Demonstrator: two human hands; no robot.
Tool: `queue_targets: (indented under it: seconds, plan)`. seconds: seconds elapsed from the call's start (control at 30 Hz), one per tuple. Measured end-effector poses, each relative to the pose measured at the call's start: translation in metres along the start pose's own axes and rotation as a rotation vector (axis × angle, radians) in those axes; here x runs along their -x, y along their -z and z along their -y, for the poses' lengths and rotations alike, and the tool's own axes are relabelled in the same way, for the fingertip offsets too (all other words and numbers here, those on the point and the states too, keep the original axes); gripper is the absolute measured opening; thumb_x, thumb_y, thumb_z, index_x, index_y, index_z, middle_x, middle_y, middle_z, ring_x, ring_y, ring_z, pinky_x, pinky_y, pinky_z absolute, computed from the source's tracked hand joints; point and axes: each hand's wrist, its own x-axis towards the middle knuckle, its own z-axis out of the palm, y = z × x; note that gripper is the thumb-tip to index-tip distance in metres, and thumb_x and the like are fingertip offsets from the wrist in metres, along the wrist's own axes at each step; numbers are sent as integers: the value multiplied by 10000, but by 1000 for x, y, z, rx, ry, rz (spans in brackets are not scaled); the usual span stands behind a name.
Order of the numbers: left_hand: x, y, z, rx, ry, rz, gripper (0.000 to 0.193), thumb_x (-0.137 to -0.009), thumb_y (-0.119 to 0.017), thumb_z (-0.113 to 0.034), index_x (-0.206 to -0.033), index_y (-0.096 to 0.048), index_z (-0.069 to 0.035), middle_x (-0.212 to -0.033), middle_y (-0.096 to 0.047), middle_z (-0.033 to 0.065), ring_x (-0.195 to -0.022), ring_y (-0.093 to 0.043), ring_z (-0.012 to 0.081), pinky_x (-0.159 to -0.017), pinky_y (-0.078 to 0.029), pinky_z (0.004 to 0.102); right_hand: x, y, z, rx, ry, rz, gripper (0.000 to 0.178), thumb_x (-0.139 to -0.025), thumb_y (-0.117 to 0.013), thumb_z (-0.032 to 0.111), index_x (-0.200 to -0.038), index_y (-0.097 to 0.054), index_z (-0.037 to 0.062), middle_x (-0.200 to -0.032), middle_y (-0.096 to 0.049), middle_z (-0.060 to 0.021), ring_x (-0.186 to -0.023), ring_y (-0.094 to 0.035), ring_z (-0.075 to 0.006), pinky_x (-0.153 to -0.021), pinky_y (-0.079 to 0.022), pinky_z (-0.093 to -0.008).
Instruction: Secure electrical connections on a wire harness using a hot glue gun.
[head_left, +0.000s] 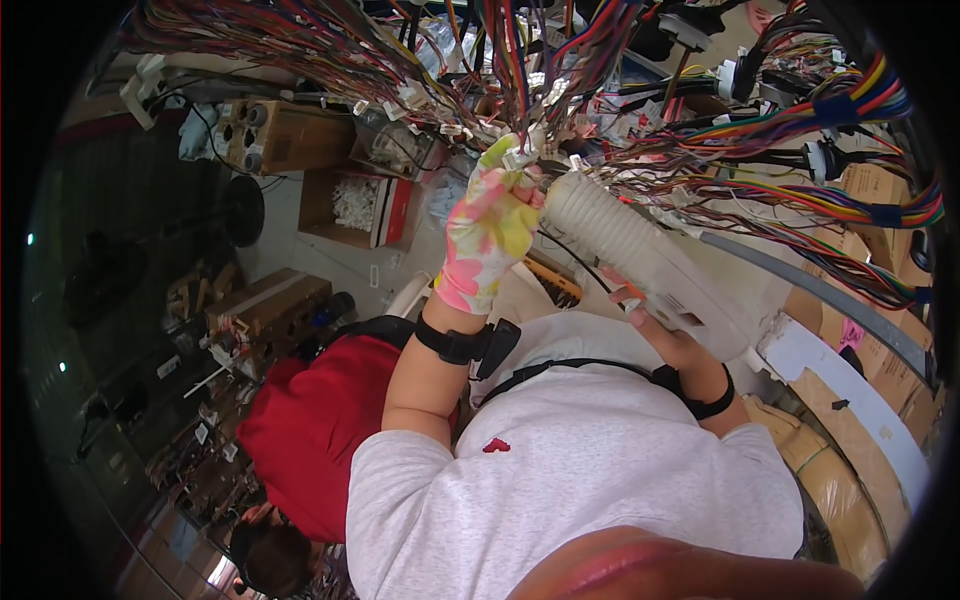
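A glove with pink, yellow and white patches covers my left hand, which is raised among hanging wires. Its fingers are closed in a pinch at a small white plug connector on the wire ends. My bare right hand grips a large off-white handheld tool from its near side; some fingers are hidden behind the casing. The tool's ribbed, rounded end points up toward the gloved fingers. Bundles of multicoloured wires with white connectors spread just beyond both hands.
Thick taped wire bundles and a grey tube reach in from the right. Left of my glove stand an open box of white parts and cartons. A person in red is close on my left.
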Motion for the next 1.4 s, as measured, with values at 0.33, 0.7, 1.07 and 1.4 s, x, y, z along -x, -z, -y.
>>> queue_targets:
  seconds: [0.33, 0.7, 1.07, 1.4]
  plan:
    - [-11, 8, 12, 65, -34, 55, 434, -900, -604, -204, -1297, -500, -62, -1287, -551, 111, -1060, -565, 188, -964, -442, 406, 1, -1, 2, -33, 0, -48, 535, -888, -619, 122, -1372, -409, 30, -1257, -582, -169, -1152, -557, -257, -871, -489, -356]
    - [-13, -4, 17, -17, -113, 31, 524, -890, -602, -137, -1379, -421, -81, -1378, -497, 71, -1207, -506, 176, -1038, -395, 436, -2, -6, 3, -161, 1, -73, 576, -890, -625, 125, -1396, -365, 35, -1252, -574, -158, -1168, -551, -263, -865, -492, -367]
    - [-15, 8, 19, 23, -110, 80, 537, -877, -608, -115, -1385, -435, -131, -1361, -504, 7, -1246, -475, 155, -1045, -377, 438, -6, -8, 14, -60, -61, -81, 452, -884, -599, 95, -1309, -463, 26, -1154, -610, -141, -997, -603, -228, -842, -512, -359]
    - [-12, 8, 16, -17, -87, 86, 536, -884, -599, -126, -1391, -431, -172, -1378, -487, -7, -1269, -449, 154, -1002, -420, 433, -7, -10, 9, -66, -68, -115, 427, -896, -594, 111, -1298, -477, 32, -1137, -611, -134, -974, -605, -209, -819, -524, -348]
